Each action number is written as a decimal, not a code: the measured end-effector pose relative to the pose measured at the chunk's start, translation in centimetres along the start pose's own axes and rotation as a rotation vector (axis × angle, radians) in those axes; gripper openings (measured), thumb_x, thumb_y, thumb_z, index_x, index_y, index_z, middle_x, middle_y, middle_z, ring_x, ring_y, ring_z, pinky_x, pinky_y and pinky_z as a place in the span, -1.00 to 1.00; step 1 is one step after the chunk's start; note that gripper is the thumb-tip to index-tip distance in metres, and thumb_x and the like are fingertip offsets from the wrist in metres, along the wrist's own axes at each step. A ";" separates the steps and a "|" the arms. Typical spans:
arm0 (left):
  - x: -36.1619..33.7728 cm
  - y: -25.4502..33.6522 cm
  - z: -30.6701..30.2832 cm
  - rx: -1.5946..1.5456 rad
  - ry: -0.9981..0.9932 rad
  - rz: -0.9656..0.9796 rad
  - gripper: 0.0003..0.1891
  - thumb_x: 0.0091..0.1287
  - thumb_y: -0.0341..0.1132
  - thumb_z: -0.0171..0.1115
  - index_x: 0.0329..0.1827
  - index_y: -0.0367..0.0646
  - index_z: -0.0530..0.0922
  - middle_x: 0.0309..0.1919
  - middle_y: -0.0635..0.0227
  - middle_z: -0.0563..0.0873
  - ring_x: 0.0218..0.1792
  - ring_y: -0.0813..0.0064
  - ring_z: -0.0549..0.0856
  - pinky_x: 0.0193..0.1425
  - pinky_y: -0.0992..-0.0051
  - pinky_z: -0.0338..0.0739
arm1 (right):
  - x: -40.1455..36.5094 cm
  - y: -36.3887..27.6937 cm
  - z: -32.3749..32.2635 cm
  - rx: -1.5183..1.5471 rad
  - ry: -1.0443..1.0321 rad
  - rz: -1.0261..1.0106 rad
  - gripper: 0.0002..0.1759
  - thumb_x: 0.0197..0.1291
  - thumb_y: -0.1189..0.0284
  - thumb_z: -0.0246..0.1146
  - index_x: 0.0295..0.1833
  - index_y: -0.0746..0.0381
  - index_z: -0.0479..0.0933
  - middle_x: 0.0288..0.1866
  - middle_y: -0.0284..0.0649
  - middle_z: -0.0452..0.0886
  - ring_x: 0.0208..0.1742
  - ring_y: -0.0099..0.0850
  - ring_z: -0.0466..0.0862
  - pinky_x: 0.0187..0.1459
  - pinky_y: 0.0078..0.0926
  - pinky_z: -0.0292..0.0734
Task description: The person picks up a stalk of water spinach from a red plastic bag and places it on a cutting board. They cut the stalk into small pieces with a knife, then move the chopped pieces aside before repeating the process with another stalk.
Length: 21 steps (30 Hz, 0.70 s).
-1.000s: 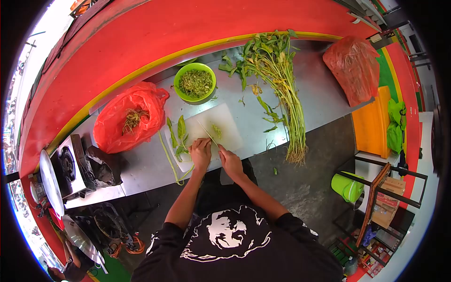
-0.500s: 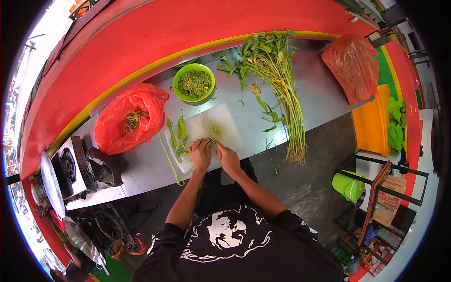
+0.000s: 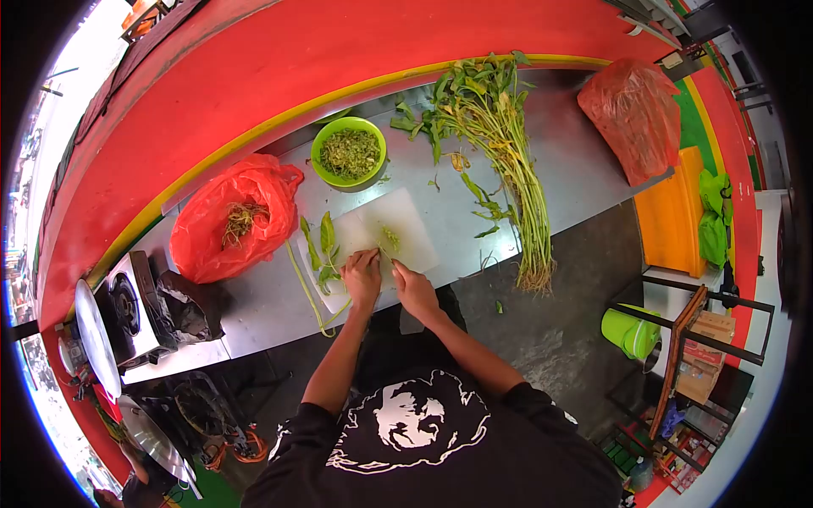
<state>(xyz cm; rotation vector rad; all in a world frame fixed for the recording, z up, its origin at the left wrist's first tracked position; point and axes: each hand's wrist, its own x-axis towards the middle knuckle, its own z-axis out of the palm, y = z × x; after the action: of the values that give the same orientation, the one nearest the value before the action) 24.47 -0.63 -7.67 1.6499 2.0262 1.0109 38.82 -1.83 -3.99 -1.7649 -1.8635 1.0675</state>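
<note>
A white cutting board [image 3: 411, 216] lies on the steel counter [image 3: 576, 173]. My left hand [image 3: 362, 277] presses down on green stems and leaves [image 3: 322, 248] at the board's left part. My right hand [image 3: 414, 288] grips a knife [image 3: 381, 250] whose thin blade points up over the board, right beside my left fingers. A small heap of chopped greens [image 3: 390, 236] rests on the board beyond the blade.
A green bowl [image 3: 349, 153] of chopped greens stands behind the board. A red plastic bag [image 3: 233, 224] with scraps lies left; a long bunch of leafy stalks [image 3: 500, 144] lies right, another red bag [image 3: 635, 114] beyond. A gas stove [image 3: 127, 305] sits far left.
The knife blade has shifted slightly left and down toward my left fingers while both hands stay over the board. The view has drifted a little.
</note>
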 end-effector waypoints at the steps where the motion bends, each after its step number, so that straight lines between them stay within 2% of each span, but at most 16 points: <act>1: 0.0 -0.1 0.0 0.001 -0.001 -0.001 -0.83 0.32 -0.38 0.38 -0.06 0.00 0.79 -0.17 0.44 0.78 -0.11 0.31 0.70 0.03 0.27 0.41 | -0.3 0.1 -0.4 -0.001 -0.037 0.028 -0.59 0.57 0.19 0.04 0.39 0.03 0.51 -0.17 0.08 0.74 -0.17 0.16 0.74 -0.15 0.10 0.65; 2: 0.0 -0.1 -0.1 0.004 -0.009 -0.005 -0.84 0.32 -0.37 0.38 -0.07 0.00 0.79 -0.18 0.45 0.78 -0.10 0.32 0.70 0.03 0.27 0.40 | -0.5 0.1 -0.7 -0.004 -0.075 0.057 -0.59 0.57 0.20 0.04 0.39 0.03 0.51 -0.16 0.09 0.74 -0.16 0.16 0.73 -0.14 0.10 0.65; 5: -0.2 0.4 -0.3 0.006 -0.029 -0.009 -0.85 0.33 -0.37 0.38 -0.08 0.00 0.79 -0.18 0.45 0.77 -0.10 0.32 0.69 0.03 0.28 0.40 | -0.5 1.1 0.1 -0.030 -0.021 -0.007 -0.60 0.56 0.21 0.07 0.37 0.06 0.54 -0.16 0.09 0.74 -0.15 0.15 0.74 -0.14 0.10 0.65; 9: -0.6 0.2 -0.3 0.027 -0.021 0.038 -0.84 0.31 -0.37 0.37 -0.08 0.01 0.79 -0.17 0.45 0.76 -0.06 0.32 0.68 0.06 0.27 0.40 | 0.6 0.2 0.2 0.023 -0.005 0.009 -0.61 0.55 0.19 0.08 0.34 0.06 0.56 -0.15 0.11 0.74 -0.16 0.17 0.73 -0.13 0.13 0.65; 14: 0.1 0.0 0.0 0.001 -0.013 -0.011 -0.83 0.29 -0.38 0.38 -0.08 0.02 0.79 -0.18 0.45 0.79 -0.09 0.33 0.70 0.05 0.28 0.41 | -0.3 0.2 -0.5 0.017 -0.039 0.053 -0.62 0.55 0.20 0.08 0.32 0.06 0.57 -0.17 0.11 0.75 -0.15 0.18 0.73 -0.14 0.14 0.65; 15: 0.3 0.0 -0.1 0.006 -0.006 0.011 -0.86 0.30 -0.39 0.41 -0.10 -0.04 0.78 -0.16 0.44 0.81 -0.09 0.34 0.72 0.03 0.31 0.39 | -0.5 0.5 -0.5 0.051 -0.030 0.015 -0.63 0.55 0.21 0.08 0.32 0.05 0.57 -0.19 0.10 0.75 -0.16 0.18 0.73 -0.16 0.13 0.64; 21: -0.3 0.3 -0.3 0.015 -0.036 0.005 -0.81 0.31 -0.40 0.39 -0.03 -0.03 0.78 -0.14 0.44 0.77 -0.05 0.36 0.68 0.04 0.31 0.38 | 0.7 0.1 0.3 -0.049 -0.004 -0.020 -0.61 0.54 0.20 0.10 0.36 0.02 0.54 -0.21 0.06 0.74 -0.21 0.13 0.74 -0.19 0.09 0.66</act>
<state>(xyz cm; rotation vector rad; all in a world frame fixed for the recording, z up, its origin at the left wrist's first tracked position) 24.55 -1.03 -7.29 1.6699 2.0117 0.9635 38.61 -1.27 -4.38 -1.7682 -1.9211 1.0274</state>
